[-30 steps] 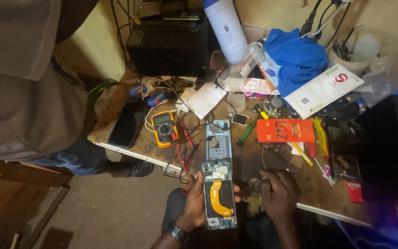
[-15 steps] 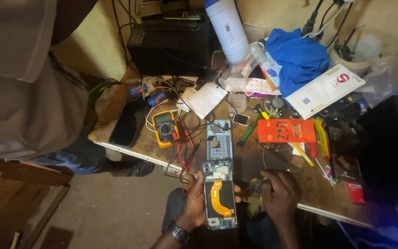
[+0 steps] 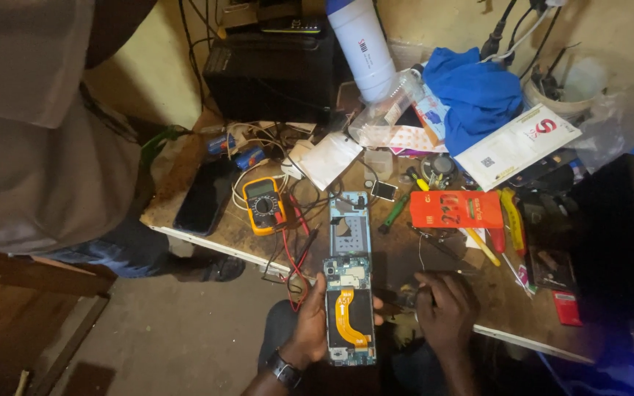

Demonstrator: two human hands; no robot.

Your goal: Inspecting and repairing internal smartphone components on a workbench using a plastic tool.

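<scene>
While my left hand [image 3: 310, 330] grips the opened blue phone with its orange flex cable [image 3: 349, 317], my right hand [image 3: 445, 308] pinches a small dark tool [image 3: 405, 297]; a slip could tear that cable.

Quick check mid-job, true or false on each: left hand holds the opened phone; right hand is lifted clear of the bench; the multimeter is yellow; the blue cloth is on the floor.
1. The left hand holds the opened phone. True.
2. The right hand is lifted clear of the workbench. False: it rests on the bench beside the phone.
3. The multimeter is yellow. True.
4. The blue cloth lies on the floor. False: it sits at the back of the bench.
</scene>
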